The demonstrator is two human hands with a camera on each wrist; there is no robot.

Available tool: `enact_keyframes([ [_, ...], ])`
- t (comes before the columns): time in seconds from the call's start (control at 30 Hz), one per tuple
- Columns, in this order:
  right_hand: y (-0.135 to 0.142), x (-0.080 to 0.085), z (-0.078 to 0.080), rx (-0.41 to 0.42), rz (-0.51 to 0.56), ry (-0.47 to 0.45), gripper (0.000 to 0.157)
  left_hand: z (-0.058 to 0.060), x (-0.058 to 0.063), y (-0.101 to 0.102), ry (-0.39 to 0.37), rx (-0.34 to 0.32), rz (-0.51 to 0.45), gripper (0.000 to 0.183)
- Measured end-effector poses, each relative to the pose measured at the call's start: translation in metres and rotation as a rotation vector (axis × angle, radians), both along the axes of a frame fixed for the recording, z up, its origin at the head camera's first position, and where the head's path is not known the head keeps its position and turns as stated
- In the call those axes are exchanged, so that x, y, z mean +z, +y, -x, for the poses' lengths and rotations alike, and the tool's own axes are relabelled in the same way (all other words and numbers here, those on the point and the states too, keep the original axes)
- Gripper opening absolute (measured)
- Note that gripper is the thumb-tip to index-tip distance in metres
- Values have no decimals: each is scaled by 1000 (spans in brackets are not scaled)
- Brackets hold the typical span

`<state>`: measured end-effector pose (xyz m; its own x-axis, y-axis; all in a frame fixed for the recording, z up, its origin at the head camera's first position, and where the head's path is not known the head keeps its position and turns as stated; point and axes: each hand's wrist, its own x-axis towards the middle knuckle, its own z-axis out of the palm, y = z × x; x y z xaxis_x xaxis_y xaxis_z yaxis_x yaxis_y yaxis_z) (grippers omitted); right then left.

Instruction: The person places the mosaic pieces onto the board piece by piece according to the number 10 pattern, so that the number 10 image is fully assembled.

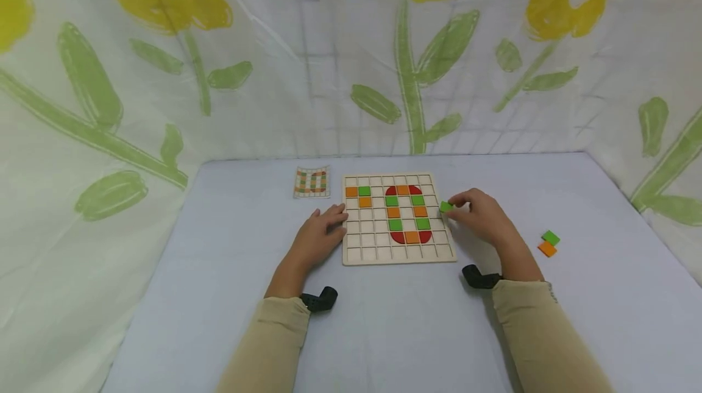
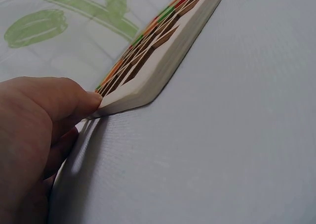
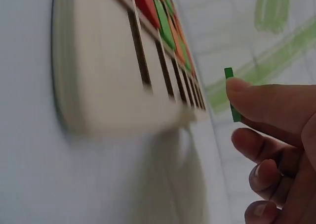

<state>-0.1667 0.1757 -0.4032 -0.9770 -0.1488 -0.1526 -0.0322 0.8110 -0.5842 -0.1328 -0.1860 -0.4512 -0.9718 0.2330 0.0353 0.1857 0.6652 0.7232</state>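
A pale wooden grid board [image 1: 362, 254] lies flat on the table, with red, orange and green tiles set in a ring on its right half. Two orange tiles and one green tile sit near its upper left corner. My left hand [image 1: 320, 237] rests at the board's left edge, fingertips on the rim; the left wrist view has the thumb [image 2: 89, 103] against the board's side. Over the board's right edge my right hand [image 1: 482, 216] pinches a green square tile [image 1: 446, 206] between thumb and index finger. The right wrist view catches this tile [image 3: 228, 73] edge-on, raised beside the board.
A small pattern card [image 1: 311, 183] with a coloured grid lies behind the board's left corner. To the right of my right hand, a loose green tile [image 1: 551, 237] and an orange tile [image 1: 547, 249] lie together on the table. A flowered cloth [image 1: 263, 106] hangs behind.
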Motion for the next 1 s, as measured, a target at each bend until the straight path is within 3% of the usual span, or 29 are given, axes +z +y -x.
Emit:
enact_keyframes([
  [0.2,-72,5,5,128,83,33,38,1,-1,-1,6,13,3,39],
  [0.37,-110,6,8,159,126,28,35,1,-2,0,11,10,-16,38],
  [0.67,-139,-2,12,166,107,17,30,-1,1,3,-10,7,0,39],
  [1.0,-157,-9,11,145,15,-21,29,-3,5,2,-15,16,24,39],
])
